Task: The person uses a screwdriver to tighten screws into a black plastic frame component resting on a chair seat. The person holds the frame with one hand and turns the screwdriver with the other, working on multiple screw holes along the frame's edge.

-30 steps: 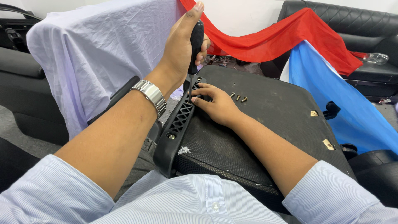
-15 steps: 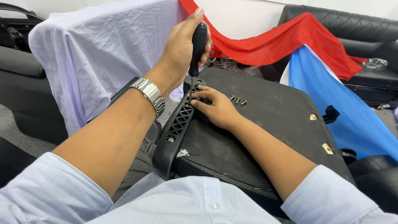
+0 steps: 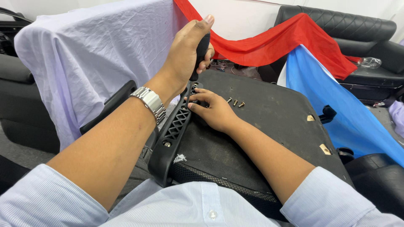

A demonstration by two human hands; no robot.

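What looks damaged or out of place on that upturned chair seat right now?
A white scrap of torn material sits on the seat underside beside the black bracket. Three loose screws lie unsecured on the panel past the right hand, where they could roll off.

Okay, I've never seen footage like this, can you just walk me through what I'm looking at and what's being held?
This is one view from a camera worn on a person's head, looking down at their own two bare hands; there is no machine. The left hand, with a metal wristwatch on its wrist, grips the black handle of a screwdriver held upright. The right hand rests its fingers on a black lattice bracket along the edge of an upturned black chair seat. Three small loose screws lie on the seat just beyond the fingers. Behind are a pale lilac cloth, a red cloth, a blue cloth and a black sofa.
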